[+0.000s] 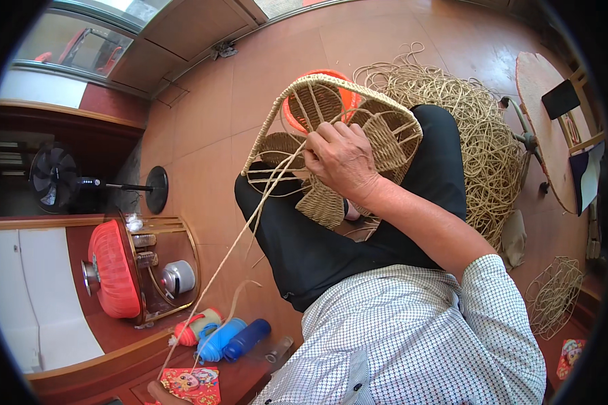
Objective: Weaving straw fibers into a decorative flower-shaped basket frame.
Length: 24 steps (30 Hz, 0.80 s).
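At upper centre, the right hand (344,158) clenched the tan, petal-panelled woven-cord basket (383,140) against black-trousered legs (287,250), apparently steadying it as twisted tan cords (268,187) ran toward the lower-left left hand (165,393), whose grip I couldn't tell.

Fairly bright, even light falls on the gripping right hand (344,158), which looks reasonably crisp. Beyond it to the right, whitish glare streaks the tiled floor (479,47); far to its left, the recess (94,131) around the fan (53,174) sinks into shadow. Straight edges bow (a fisheye effect), and black vignetting swallows the corners farthest from the grip.
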Motion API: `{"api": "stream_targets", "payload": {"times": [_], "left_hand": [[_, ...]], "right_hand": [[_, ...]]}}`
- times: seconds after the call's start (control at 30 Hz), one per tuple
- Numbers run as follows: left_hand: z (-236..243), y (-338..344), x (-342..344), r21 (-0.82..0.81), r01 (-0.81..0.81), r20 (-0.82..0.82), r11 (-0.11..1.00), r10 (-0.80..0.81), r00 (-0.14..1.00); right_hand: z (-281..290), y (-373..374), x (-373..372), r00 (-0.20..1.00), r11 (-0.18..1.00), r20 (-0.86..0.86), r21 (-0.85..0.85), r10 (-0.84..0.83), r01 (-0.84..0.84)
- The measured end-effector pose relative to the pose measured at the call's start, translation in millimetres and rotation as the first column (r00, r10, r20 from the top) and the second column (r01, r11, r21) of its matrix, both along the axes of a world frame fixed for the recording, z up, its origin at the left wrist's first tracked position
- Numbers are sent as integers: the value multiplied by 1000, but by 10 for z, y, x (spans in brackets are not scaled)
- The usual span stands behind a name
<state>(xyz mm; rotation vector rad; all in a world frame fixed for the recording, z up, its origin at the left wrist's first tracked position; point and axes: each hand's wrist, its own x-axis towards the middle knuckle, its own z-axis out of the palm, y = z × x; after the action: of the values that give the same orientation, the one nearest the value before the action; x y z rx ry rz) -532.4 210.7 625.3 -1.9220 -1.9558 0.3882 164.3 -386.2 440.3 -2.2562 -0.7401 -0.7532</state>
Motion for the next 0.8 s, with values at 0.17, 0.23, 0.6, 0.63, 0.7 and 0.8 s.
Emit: {"api": "stream_targets", "payload": {"times": [0.17, 0.23, 0.6, 0.63, 0.7, 0.8], "left_hand": [[-841, -65, 833, -158, 808, -120, 568, -823, 555], [-1273, -515, 1969, -146, 667, 595, 731, -474, 649], [-1402, -4093, 5776, 247, 967, 716, 62, -684, -139], [-1393, -4091, 5790, 334, 942, 700, 48, -681, -214], [-1452, -4005, 5749, 219, 969, 793, 117, -600, -107], [-1535, -3578, 5499, 240, 945, 758, 221, -651, -40]], "right_hand": [[53, -18, 24, 1000, 1000, -10, 11, 26, -26], [77, -18, 25, 998, 998, -6, 3, 57, -57], [153, 5, 34, 997, 993, -60, -110, 44, -51], [165, 2, 45, 998, 992, -42, -114, 54, -59], [191, 3, 52, 998, 987, -36, -146, 57, -62], [228, -6, 79, 996, 984, 35, -163, 84, -78]]}}
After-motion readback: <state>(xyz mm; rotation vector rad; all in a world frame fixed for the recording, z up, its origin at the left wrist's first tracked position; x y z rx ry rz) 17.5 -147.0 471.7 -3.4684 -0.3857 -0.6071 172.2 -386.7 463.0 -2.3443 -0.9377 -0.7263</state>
